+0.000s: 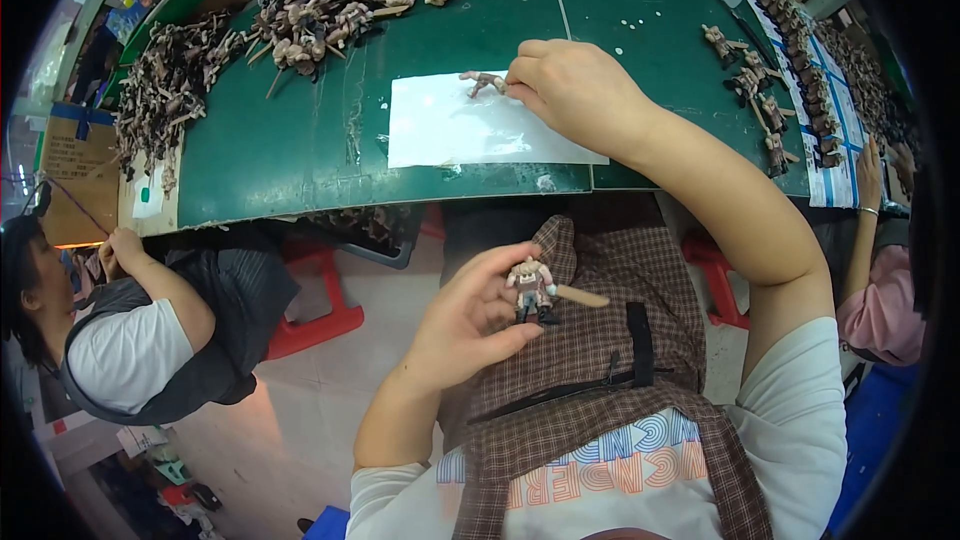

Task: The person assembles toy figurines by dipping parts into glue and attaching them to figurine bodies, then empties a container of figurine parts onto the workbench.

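My left hand point(450, 330) is closed around a small painted figurine point(529, 288) above my lap. The figurine has a pale upper body and dark boots, and a flat wooden stick point(583, 296) juts out beside it. Over the table, my right hand point(580, 95) pinches a small pinkish-brown figurine part point(482, 84) between thumb and forefinger. That part is at the upper edge of a white sheet point(450, 135) lying on the green tabletop. My fingers partly cover it, so its full shape is hidden.
A large heap of figurines on sticks point(325, 5) covers the table's far left, with another pile point(175, 75) beside it. Several figurines point(762, 105) lie at the right, near rows on a blue-and-white sheet point(822, 90). Co-workers sit left and right; red stools point(318, 290) stand below.
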`<control>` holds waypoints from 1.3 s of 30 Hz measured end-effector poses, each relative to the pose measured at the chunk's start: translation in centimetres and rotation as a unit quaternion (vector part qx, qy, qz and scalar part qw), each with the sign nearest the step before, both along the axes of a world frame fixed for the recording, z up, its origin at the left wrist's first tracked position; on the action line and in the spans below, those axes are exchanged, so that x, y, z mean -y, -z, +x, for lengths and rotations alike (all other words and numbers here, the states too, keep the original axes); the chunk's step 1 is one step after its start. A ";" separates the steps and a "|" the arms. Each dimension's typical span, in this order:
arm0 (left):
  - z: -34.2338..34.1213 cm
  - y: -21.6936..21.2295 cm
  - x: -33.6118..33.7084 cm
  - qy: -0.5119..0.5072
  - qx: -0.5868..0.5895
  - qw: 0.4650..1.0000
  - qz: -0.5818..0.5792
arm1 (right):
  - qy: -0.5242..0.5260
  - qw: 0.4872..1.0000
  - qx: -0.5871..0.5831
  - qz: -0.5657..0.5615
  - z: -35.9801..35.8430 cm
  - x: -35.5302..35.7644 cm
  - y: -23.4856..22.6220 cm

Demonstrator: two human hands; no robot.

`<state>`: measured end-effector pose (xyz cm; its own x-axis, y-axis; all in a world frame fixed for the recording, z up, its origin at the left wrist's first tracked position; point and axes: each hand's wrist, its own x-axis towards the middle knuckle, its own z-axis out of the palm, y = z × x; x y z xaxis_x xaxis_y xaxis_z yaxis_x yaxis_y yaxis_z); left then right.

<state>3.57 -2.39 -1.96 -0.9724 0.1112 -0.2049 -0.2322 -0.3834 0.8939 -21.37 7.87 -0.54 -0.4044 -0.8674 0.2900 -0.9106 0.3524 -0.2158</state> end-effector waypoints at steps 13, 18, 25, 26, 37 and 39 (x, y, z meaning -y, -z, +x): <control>-2.6 -0.6 -1.2 -0.146 -0.056 0.982 0.102 | 0.050 0.994 0.090 -0.045 1.0 -1.6 -1.5; -3.1 -0.7 -1.4 -0.124 -0.073 0.990 -0.006 | 0.098 0.904 0.342 -0.236 5.1 -7.6 -1.6; -4.6 -1.7 -3.4 -0.099 -0.120 0.982 -0.111 | -0.060 0.933 0.237 -0.265 8.8 -13.1 -1.8; -4.7 -1.7 -3.6 -0.085 -0.107 0.986 -0.093 | -0.065 0.935 0.236 -0.259 8.9 -13.3 -1.7; -5.5 -2.6 -5.3 -0.076 -0.131 0.976 -0.154 | -0.080 0.937 0.206 -0.271 8.5 -14.3 -1.0; -5.5 -2.7 -5.3 -0.076 -0.132 0.975 -0.161 | -0.079 0.937 0.202 -0.275 8.4 -14.4 -0.8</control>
